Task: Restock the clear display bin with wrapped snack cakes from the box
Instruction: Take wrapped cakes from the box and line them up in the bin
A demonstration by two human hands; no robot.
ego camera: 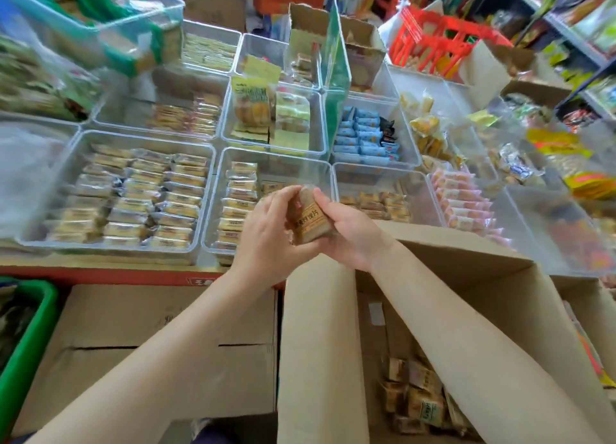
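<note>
Open box (466, 277) sits nearest. Left hand (266, 230) and right hand (350, 233) both grip one wrapped snack cake (308, 220), fingers curled round it, above the clear display bin (328, 171).

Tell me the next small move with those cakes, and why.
Probably lower the snack cakes, held between the left hand and right hand, into the clear bin right below: its left row is filled, the rest looks bare.

Snack cake (308, 218) tan-brown wrapper (dark lettering); box (466, 287) plain brown.
</note>
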